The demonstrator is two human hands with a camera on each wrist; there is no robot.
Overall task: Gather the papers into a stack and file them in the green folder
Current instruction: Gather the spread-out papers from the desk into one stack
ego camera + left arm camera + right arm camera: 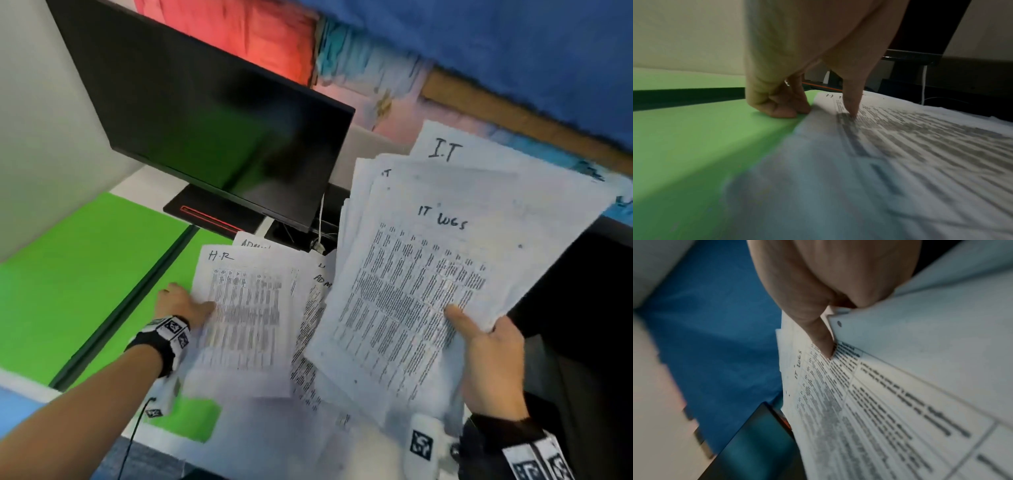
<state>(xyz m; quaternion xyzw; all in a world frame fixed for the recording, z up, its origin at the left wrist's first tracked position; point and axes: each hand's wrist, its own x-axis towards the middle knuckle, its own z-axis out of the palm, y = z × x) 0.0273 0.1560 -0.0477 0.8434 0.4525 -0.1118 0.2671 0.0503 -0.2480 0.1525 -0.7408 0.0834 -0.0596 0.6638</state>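
The green folder [68,281] lies open at the left, a dark spine running down its middle. A printed sheet headed "H.R" [246,308] lies partly on it, over other sheets headed "ADM" [310,329]. My left hand [195,305] grips that sheet's left edge. In the left wrist view the thumb [851,105] presses on the print and curled fingers [781,110] meet the paper's edge on the folder [694,146]. My right hand [479,335] holds a fanned stack topped "IT LOGS" [428,274] raised above the desk, thumb [824,344] on top and fingers hidden beneath.
A black monitor [212,120] leans over the desk behind the folder, its base [212,216] close to the papers' far edge. Cables [320,233] hang beside the stand. Blue cloth [513,51] covers the back. A dark surface [582,291] lies at the right.
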